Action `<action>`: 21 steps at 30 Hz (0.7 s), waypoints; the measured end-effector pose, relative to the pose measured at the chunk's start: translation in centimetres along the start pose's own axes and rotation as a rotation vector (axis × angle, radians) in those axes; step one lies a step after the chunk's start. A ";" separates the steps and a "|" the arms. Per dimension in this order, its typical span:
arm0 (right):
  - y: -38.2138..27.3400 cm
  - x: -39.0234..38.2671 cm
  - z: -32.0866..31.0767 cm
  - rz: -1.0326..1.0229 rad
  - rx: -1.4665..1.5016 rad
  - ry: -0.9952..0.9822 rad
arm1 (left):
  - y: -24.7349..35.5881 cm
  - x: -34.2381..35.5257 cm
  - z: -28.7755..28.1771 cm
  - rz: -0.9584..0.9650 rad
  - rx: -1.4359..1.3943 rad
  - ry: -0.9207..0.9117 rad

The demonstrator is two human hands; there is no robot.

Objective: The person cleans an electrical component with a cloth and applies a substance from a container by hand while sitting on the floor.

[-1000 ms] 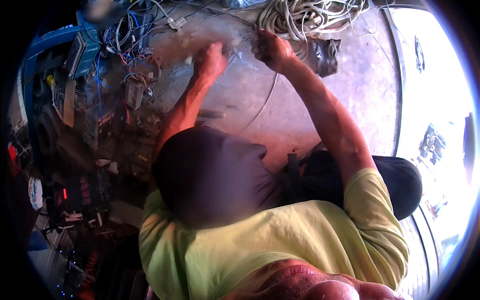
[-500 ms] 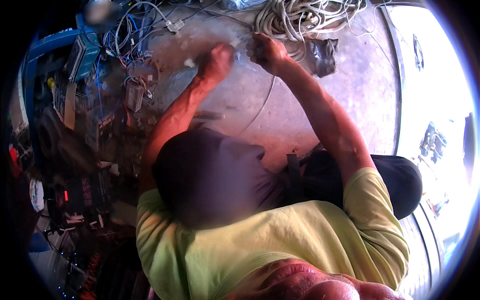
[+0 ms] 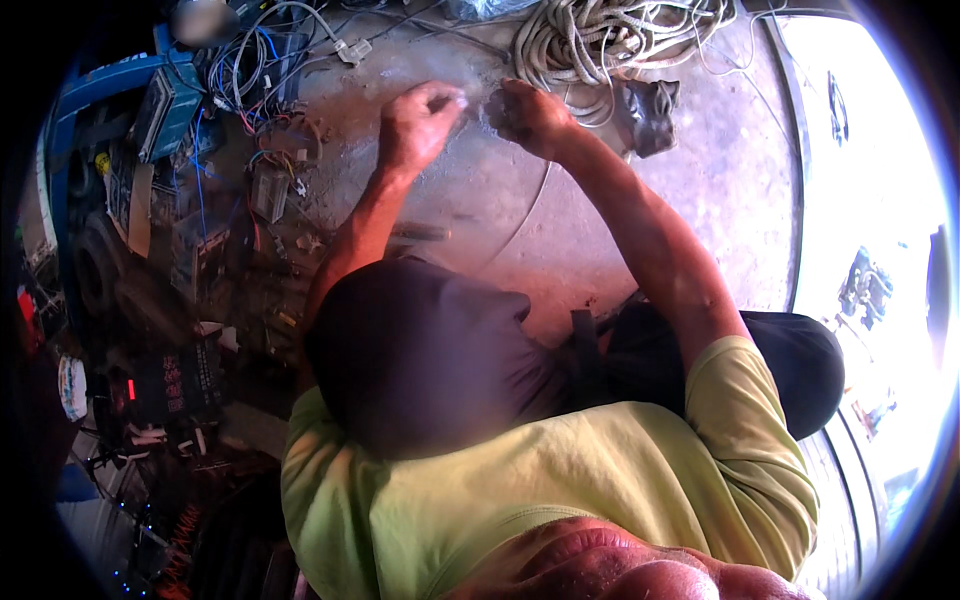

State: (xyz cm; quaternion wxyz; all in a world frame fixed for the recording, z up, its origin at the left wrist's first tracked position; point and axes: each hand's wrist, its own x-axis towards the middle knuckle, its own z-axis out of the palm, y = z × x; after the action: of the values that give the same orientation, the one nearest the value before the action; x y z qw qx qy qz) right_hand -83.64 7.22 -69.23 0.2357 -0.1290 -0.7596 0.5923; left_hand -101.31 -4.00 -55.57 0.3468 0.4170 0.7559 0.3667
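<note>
Over the concrete floor (image 3: 480,200), my two hands are close together but apart. My left hand (image 3: 412,125) is closed, its thumb and fingers bent into a pinch; whatever is between the fingertips is blurred. My right hand (image 3: 545,122) grips a small dark lumpy object (image 3: 507,112), partly covered by the fingers, whose kind I cannot make out. That object faces my left fingertips across a narrow gap. Just beyond my right hand lies a coil of thick pale rope (image 3: 560,50).
A dark crumpled piece (image 3: 652,118) lies right of my right hand. Tangled wires (image 3: 262,85), a pale plug (image 3: 352,50) and a teal box (image 3: 168,115) crowd the left, with a tyre (image 3: 97,262) nearer. A short stick (image 3: 420,231) lies beside my left forearm.
My left hand has shifted left, away from the right one, and turned so its bent fingers show. My right hand has come slightly nearer, still gripping the dark object.
</note>
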 end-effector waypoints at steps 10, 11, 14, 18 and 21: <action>-0.7 1.1 -1.8 0.040 0.093 -0.019 | -4.1 0.5 2.3 0.206 0.617 0.049; -0.7 1.0 -1.7 0.030 0.069 0.009 | -3.8 1.0 2.8 0.232 0.596 0.048; -1.1 0.8 -1.9 0.098 0.028 0.110 | -3.1 1.6 3.2 0.224 0.560 0.001; -2.2 0.8 -2.5 0.235 0.304 0.143 | -3.0 1.2 2.9 0.322 0.484 0.168; -2.1 1.0 -2.6 0.363 0.338 0.135 | -3.4 0.5 3.6 0.420 0.532 0.140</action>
State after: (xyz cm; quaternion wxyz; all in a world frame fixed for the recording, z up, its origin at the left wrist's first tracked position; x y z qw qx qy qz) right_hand -82.97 9.36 -66.56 0.1940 -0.2614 -0.5967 0.7335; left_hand -99.79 -3.95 -60.29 0.0901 0.6130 0.7447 0.2481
